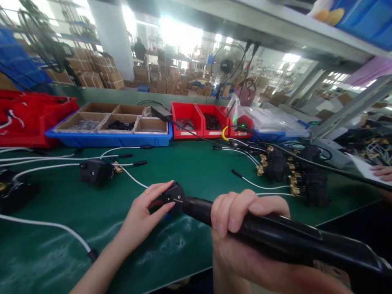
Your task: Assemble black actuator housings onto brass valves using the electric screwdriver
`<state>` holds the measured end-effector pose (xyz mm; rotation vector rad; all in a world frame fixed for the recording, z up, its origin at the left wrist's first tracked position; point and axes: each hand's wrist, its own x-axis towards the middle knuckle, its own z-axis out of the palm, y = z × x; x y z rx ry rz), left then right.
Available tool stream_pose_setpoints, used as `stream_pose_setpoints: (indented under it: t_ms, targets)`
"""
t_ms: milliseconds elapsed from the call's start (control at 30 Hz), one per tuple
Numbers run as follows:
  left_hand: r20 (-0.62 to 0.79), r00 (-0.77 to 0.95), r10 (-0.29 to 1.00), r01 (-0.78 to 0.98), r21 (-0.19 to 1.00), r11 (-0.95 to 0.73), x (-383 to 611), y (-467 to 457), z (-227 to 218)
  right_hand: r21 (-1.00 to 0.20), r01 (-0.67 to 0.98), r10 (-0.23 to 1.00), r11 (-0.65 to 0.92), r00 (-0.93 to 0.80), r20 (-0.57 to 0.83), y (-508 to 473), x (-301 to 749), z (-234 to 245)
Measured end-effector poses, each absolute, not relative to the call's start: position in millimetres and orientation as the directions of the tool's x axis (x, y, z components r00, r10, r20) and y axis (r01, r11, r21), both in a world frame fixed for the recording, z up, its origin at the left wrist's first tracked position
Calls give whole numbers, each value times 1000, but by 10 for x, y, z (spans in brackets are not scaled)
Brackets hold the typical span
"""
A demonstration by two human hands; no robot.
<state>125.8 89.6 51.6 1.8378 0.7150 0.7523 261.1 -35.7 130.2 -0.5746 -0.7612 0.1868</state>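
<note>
Your left hand [143, 214] pinches the small black part [173, 196] on the green table [190, 171]. Your right hand [245, 228] grips the electric screwdriver [275, 234], its long axis pointing left, tip meeting the part, which lies nearer your left hand.

Open green mat [196, 171] mid-table; white cables [45, 165] left, black-and-brass parts [294, 175] right.

We look from one camera on the head, facing forward and down at the green table [196, 171], very close, with the hands at 6 o'clock.
</note>
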Motion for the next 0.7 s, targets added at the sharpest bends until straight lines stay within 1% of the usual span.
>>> stream_pose_setpoints:
  t_ms: [167,233,300,367,400,467,500,533,567,633,700]
  targets:
    - [203,598,775,147,923,-356,1317,809,495,-605,2,450,797,666,595,-425,2621,1253]
    - [215,591,777,141,922,-362,1332,782,489,-616,35,444,787,661,605,-440,2594,1247]
    - [229,604,763,148,909,-390,1303,786,518,-607,84,400,790,680,614,-444,2574,1250]
    - [249,620,744,181,877,-445,1200,865,599,-605,110,381,789,686,621,-446,2593,1258]
    - [273,608,746,215,848,-485,1117,943,658,-609,103,390,786,683,618,-447,2621,1263]
    - [355,538,764,353,729,-587,897,1174,791,-620,47,439,783,665,605,-451,2707,1265]
    - [418,480,771,464,625,-628,768,1317,856,-629,2,480,778,644,596,-452,2756,1264]
    - [453,460,764,598,478,-643,638,1469,911,-634,-47,519,772,623,585,-455,2800,1261]
    - [441,478,760,695,339,-634,513,1619,952,-642,-93,558,761,599,575,-458,2836,1258]
    - [372,504,779,737,285,-613,312,1883,980,-632,-154,586,760,582,564,-468,2872,1252]
    - [301,553,776,725,286,-627,201,2051,947,-610,-180,577,772,600,554,-482,2862,1248]
